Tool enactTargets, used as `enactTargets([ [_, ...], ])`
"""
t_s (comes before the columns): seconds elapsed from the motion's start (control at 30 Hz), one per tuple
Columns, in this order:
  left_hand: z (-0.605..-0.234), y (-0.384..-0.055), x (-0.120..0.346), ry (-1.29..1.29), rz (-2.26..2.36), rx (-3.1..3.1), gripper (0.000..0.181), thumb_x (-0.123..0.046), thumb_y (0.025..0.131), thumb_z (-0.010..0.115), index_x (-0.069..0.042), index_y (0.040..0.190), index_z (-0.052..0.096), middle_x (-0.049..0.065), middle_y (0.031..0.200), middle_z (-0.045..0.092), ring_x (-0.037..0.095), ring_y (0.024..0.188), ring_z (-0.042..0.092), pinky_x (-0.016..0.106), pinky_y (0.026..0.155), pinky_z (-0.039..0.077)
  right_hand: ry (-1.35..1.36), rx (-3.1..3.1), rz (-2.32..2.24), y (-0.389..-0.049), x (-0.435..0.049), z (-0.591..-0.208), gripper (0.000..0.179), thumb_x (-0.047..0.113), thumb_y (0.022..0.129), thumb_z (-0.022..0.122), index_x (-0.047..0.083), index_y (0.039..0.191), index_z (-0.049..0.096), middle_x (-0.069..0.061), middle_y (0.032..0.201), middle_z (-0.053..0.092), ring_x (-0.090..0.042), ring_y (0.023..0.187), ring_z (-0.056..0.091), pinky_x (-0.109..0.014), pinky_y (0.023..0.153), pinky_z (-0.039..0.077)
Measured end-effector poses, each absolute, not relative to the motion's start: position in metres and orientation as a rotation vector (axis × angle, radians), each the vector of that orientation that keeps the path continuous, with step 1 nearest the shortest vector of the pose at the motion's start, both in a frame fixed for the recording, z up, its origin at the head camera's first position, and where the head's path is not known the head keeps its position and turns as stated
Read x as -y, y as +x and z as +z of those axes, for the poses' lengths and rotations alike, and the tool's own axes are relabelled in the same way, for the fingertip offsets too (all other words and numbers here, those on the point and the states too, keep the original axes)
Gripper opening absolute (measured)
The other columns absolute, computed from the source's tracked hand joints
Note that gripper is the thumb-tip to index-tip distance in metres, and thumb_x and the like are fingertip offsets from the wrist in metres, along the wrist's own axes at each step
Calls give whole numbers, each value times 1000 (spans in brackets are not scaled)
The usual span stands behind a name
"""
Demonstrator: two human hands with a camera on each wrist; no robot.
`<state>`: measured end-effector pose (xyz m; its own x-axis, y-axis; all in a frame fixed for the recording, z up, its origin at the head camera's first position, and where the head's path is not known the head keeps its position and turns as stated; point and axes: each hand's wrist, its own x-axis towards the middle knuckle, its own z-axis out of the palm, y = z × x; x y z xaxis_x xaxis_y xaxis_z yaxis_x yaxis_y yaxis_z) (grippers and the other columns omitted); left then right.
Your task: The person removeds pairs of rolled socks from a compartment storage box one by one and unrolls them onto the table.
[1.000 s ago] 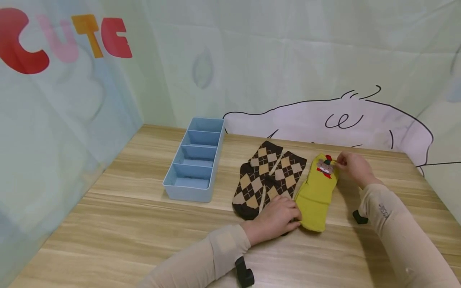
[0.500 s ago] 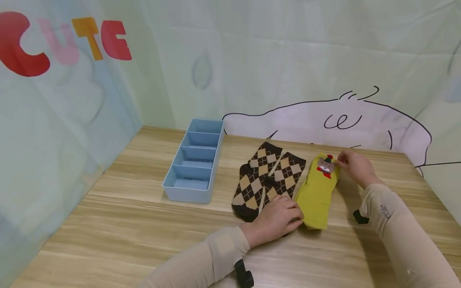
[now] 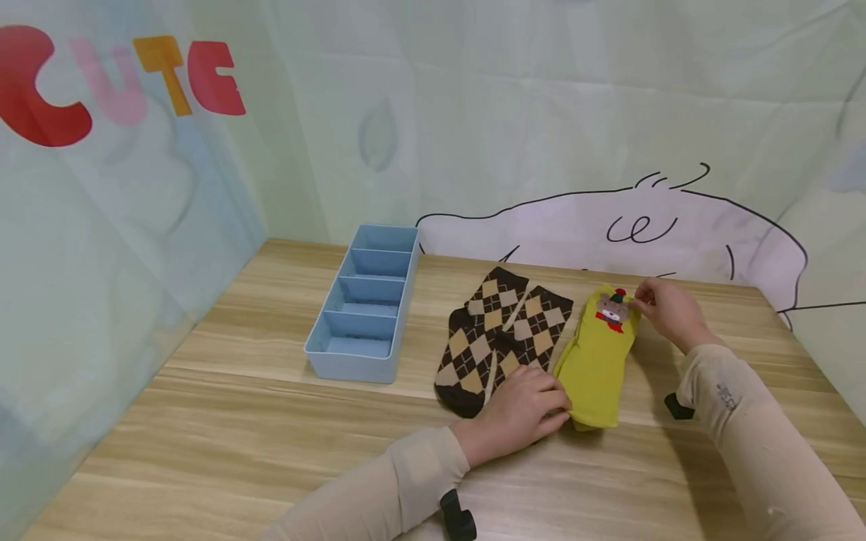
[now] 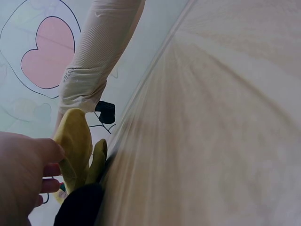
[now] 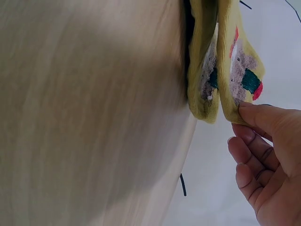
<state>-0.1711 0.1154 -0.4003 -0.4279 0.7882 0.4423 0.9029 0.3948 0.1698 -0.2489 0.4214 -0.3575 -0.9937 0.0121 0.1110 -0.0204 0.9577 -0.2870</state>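
A yellow sock (image 3: 598, 368) with a bear patch lies over a second yellow sock (image 5: 203, 106); the right wrist view shows a gap between them at the cuff end. My right hand (image 3: 673, 312) pinches the upper sock's far right corner between thumb and forefinger, the other fingers loosely bent. At the near left end of that sock, my left hand (image 3: 517, 409) pinches its edge, as the left wrist view shows. Left of the yellow pair lie two brown argyle socks (image 3: 467, 353), side by side. My left hand covers the near end of the right-hand one.
A light blue divided box (image 3: 358, 367) with several compartments stands left of the socks on the wood-grain table (image 3: 271, 451). Printed cloth (image 3: 541, 113) hangs along the table's back and left edges.
Between my hands the upper yellow sock has been drawn flatter and slightly away from me, its bear patch smoothing out. Both hands have barely moved; the argyle socks and box stay put.
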Motion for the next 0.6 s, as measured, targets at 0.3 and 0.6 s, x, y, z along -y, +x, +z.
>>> enactTargets([
  [0.3, -401, -170, -117, -1491, -590, 2343, 14, -30, 91, 63, -22, 99, 71, -9, 103, 68, 7, 101, 60, 22, 96, 43, 1, 2999, 431, -248, -423, -354, 19, 12, 91, 61, -6, 96, 58, -24, 89, 64, -32, 78, 59, -47, 71, 48],
  [0.6, -399, -167, -122, -1505, -509, 2317, 15, -33, 91, 63, -23, 100, 71, -10, 103, 68, 5, 99, 60, 21, 93, 42, -6, 3007, 419, -246, -425, -352, 17, 12, 92, 60, -4, 95, 58, -24, 90, 65, -33, 79, 59, -47, 71, 48],
])
